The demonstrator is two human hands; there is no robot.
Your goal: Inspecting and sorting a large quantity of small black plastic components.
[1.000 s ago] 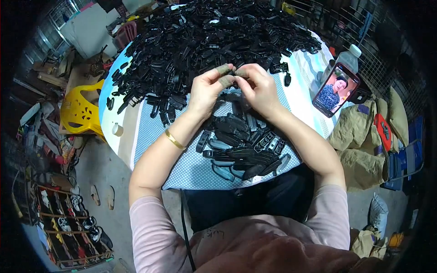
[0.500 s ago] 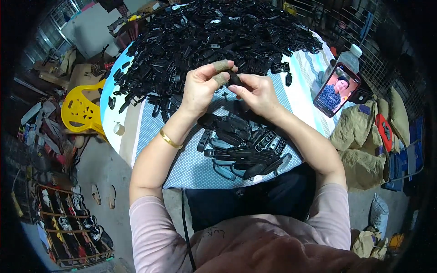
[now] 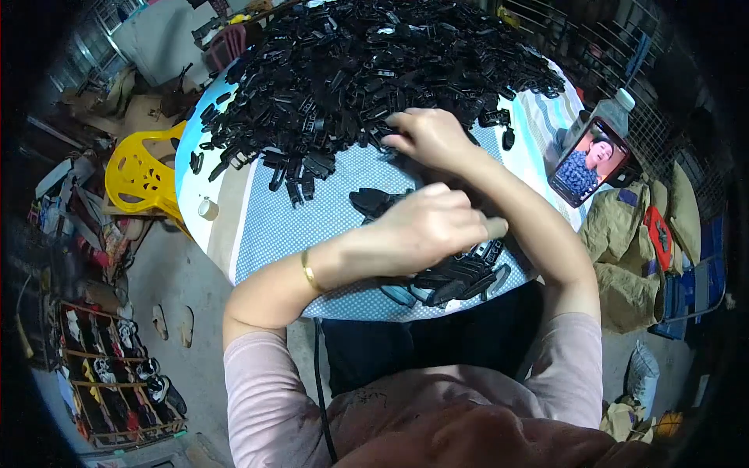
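A large heap of small black plastic buckle-like parts (image 3: 343, 70) covers the far half of the round table. My right hand (image 3: 433, 139) is at the heap's near edge, thumb and forefinger apart, black parts just beyond the fingertips. Nearer to me, my left hand (image 3: 429, 228) reaches across a smaller group of black and grey-blue parts (image 3: 460, 281). Its fingers are curled downward, and whatever lies under them is hidden. A wrap covers one of its fingertips, and a gold bangle (image 3: 307, 270) circles the wrist.
A patterned cloth (image 3: 289, 226) covers the table. On the right, a phone (image 3: 587, 164) showing a person leans by a clear bottle (image 3: 612, 109). At the left edge sits a small cup (image 3: 207, 208); a yellow chair (image 3: 140, 175) stands beyond. Brown sacks (image 3: 624, 281) are on the right.
My hands were together over the middle, pinching a black part; they have separated. The left has come nearer and rightward over the small group; the right has shifted slightly toward the heap.
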